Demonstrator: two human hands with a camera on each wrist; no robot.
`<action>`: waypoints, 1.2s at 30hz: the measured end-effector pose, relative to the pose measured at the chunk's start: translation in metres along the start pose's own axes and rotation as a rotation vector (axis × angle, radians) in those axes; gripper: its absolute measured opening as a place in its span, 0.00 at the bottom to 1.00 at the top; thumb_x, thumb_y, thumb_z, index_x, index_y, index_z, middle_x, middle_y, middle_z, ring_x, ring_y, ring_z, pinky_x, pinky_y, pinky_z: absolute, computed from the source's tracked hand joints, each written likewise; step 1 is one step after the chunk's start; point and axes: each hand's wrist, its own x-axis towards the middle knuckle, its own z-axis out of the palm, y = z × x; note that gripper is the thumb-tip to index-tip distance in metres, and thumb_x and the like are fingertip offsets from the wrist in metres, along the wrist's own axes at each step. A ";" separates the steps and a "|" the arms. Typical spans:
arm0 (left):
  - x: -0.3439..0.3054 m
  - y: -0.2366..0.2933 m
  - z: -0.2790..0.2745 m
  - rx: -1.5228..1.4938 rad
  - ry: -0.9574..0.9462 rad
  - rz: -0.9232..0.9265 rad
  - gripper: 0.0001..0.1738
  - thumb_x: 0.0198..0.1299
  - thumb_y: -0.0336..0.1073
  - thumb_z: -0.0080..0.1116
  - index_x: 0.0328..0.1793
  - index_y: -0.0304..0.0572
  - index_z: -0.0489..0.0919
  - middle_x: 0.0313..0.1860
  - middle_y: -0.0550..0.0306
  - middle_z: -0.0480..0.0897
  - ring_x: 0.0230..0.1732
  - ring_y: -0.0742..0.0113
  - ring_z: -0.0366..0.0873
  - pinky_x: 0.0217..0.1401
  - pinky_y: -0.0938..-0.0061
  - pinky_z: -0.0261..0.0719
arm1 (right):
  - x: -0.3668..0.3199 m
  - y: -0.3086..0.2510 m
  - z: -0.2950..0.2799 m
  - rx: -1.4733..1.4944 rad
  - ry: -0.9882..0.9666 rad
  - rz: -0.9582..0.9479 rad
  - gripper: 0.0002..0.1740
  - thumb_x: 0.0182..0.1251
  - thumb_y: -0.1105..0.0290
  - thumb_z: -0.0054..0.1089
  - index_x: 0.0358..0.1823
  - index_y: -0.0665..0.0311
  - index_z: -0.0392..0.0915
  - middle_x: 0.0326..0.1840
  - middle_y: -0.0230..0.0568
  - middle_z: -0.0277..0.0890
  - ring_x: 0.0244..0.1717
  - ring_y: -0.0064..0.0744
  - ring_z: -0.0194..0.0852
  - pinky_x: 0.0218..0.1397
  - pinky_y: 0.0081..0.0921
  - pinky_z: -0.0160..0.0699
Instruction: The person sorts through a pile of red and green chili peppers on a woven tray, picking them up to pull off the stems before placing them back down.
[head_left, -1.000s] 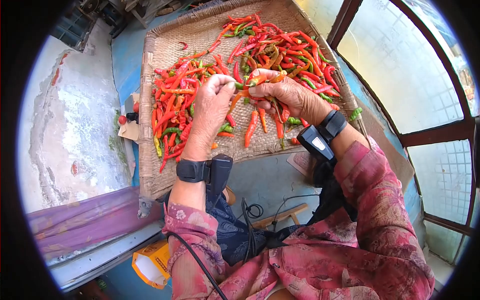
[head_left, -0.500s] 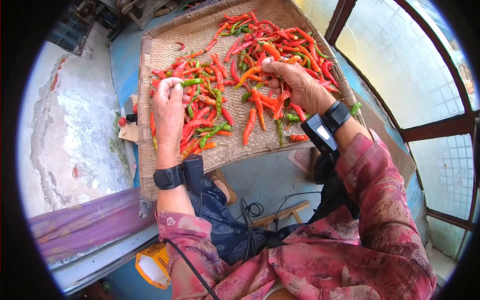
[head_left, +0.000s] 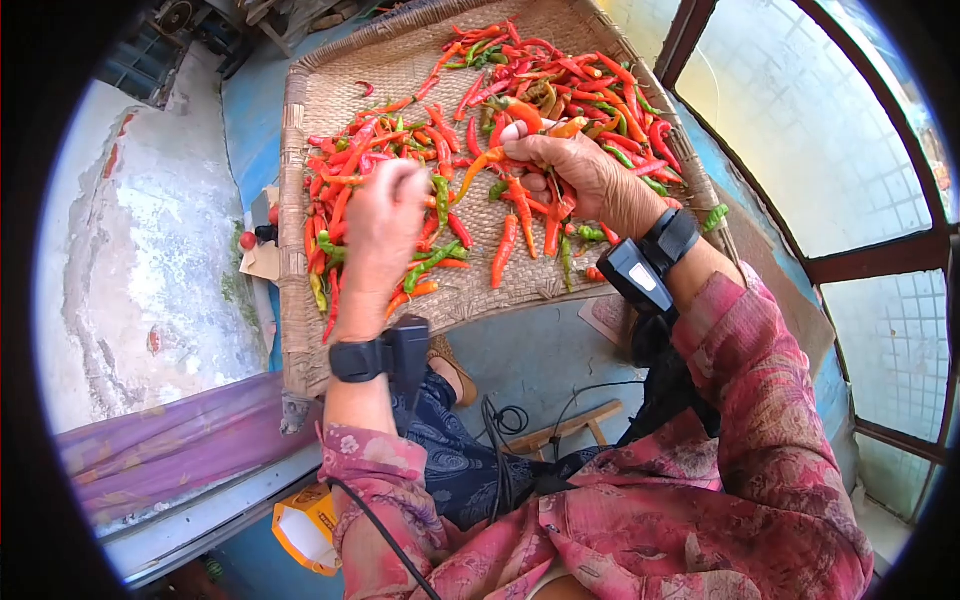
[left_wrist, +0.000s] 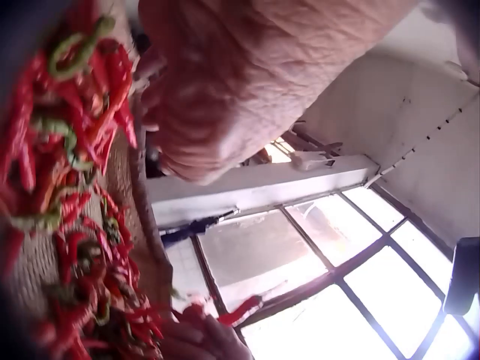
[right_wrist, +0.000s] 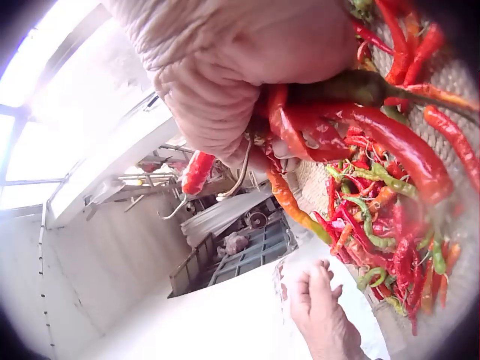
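- Head view: gripping a bunch of chillies (head_left: 550, 203) in the right hand (head_left: 590, 175), above the woven tray (head_left: 292, 300), right of centre; pointing one orange chilli (head_left: 478, 164) lengthwise at the left hand (head_left: 385, 215), which is near but apart, and blurred.
- Left wrist view: only the left hand's heel above loose chillies (left_wrist: 67, 150); cannot tell the finger pose here.
- Right wrist view: right fingers curled round red and green pods; left hand flat-fingered and empty, near the bunch, not touching.
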 end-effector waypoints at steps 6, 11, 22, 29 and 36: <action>-0.002 0.007 0.045 0.046 -0.157 0.089 0.09 0.62 0.36 0.50 0.42 0.39 0.76 0.21 0.53 0.79 0.23 0.63 0.78 0.29 0.71 0.74 | -0.008 -0.004 0.013 -0.167 -0.057 -0.020 0.08 0.62 0.66 0.57 0.40 0.58 0.71 0.24 0.25 0.66 0.18 0.11 0.62 0.18 0.12 0.64; 0.010 0.005 0.031 0.260 -0.048 0.044 0.10 0.62 0.38 0.48 0.39 0.40 0.76 0.22 0.49 0.78 0.25 0.53 0.78 0.29 0.63 0.74 | -0.003 -0.007 -0.005 -0.185 -0.017 -0.049 0.16 0.61 0.64 0.58 0.47 0.65 0.74 0.28 0.29 0.72 0.18 0.12 0.64 0.17 0.13 0.66; -0.001 -0.041 -0.062 0.938 0.194 -0.003 0.11 0.58 0.34 0.48 0.45 0.42 0.75 0.35 0.48 0.79 0.39 0.46 0.75 0.43 0.57 0.71 | 0.000 -0.016 -0.011 0.089 0.178 -0.045 0.06 0.60 0.71 0.59 0.37 0.61 0.75 0.29 0.31 0.72 0.26 0.20 0.71 0.26 0.15 0.73; 0.001 0.002 0.003 -0.041 -0.135 -0.127 0.16 0.60 0.40 0.53 0.46 0.35 0.74 0.30 0.51 0.79 0.32 0.64 0.77 0.37 0.70 0.74 | 0.009 0.004 0.004 0.182 0.012 -0.081 0.13 0.60 0.80 0.55 0.47 0.65 0.72 0.37 0.40 0.75 0.38 0.31 0.76 0.41 0.25 0.79; -0.002 0.013 0.068 -0.539 -0.240 -0.298 0.25 0.58 0.43 0.59 0.53 0.31 0.68 0.38 0.50 0.79 0.36 0.72 0.76 0.40 0.78 0.74 | 0.014 0.012 0.003 0.129 0.123 -0.208 0.16 0.63 0.77 0.53 0.52 0.64 0.70 0.41 0.38 0.75 0.42 0.29 0.75 0.44 0.23 0.76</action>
